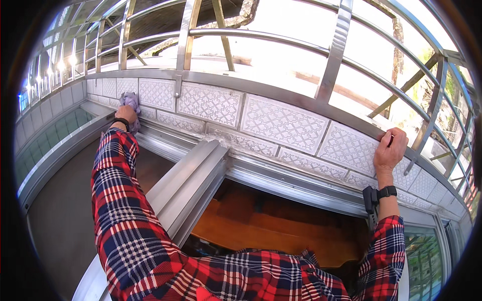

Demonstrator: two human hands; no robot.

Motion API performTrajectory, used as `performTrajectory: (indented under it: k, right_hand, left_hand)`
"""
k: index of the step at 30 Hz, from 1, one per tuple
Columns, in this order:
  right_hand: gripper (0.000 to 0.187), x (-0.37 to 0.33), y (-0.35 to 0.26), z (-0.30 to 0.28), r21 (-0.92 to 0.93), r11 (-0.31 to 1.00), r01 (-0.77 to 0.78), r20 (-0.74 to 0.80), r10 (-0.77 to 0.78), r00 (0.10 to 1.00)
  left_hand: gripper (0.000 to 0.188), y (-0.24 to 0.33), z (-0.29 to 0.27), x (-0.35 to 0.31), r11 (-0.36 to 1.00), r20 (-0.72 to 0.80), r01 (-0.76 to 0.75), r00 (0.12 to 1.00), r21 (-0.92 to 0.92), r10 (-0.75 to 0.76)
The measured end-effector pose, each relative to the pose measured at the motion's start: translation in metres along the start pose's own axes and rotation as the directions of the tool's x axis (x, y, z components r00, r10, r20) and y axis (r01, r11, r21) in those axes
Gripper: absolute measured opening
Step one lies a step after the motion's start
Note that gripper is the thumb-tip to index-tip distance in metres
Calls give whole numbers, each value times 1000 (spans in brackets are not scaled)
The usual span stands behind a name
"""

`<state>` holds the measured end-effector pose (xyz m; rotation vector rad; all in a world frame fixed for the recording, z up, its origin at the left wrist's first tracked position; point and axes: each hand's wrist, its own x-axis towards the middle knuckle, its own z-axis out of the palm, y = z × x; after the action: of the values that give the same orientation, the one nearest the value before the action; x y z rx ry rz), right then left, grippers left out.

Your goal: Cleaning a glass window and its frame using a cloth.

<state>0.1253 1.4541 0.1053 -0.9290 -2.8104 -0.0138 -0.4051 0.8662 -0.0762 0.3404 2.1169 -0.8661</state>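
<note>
My left hand (126,115) is closed on a crumpled greyish-purple cloth (130,100), at the far left of the window. The cloth lies against the patterned white tiles (284,123) of the outer sill, and part of it hangs down beside my wrist. On the right, the fingers of my right hand (389,154) are curled over the flat metal rail (281,97) along the sill's outer edge. Both arms, in red plaid sleeves, reach out across the aluminium window frame (296,176).
Beyond the sill rises a guard cage of steel bars (261,37). A thick aluminium mullion (193,180) stands between my arms. Below it on the right shows a brown wooden surface (271,220). A glass pane (424,256) is at the lower right.
</note>
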Motion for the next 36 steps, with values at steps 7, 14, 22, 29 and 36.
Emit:
performTrajectory:
  k: [7, 14, 22, 29, 36]
  right_hand:
    - [1, 1, 4, 1, 78, 997, -29, -17, 31, 999]
    - [2, 7, 0, -5, -13, 999, 33, 33, -32, 999]
    - [4, -1, -10, -31, 1, 1000, 3, 26, -3, 1000]
    - [5, -7, -15, -33, -7, 1000, 3, 11, -3, 1000]
    - [5, -11, -11, -30, -25, 1000, 0, 23, 1, 1000]
  left_hand:
    - [38, -97, -3, 65, 960, -110, -103, 985, 262, 136]
    - [18, -21, 18, 31, 642, -151, -707, 630, 295, 762]
    - [34, 71, -33, -98, 271, -39, -946, 282, -178, 959]
    - [49, 48, -156, -130, 702, 210, -657, 671, -275, 711]
    - [38, -73, -147, -68, 956, -238, -117, 954, 269, 183]
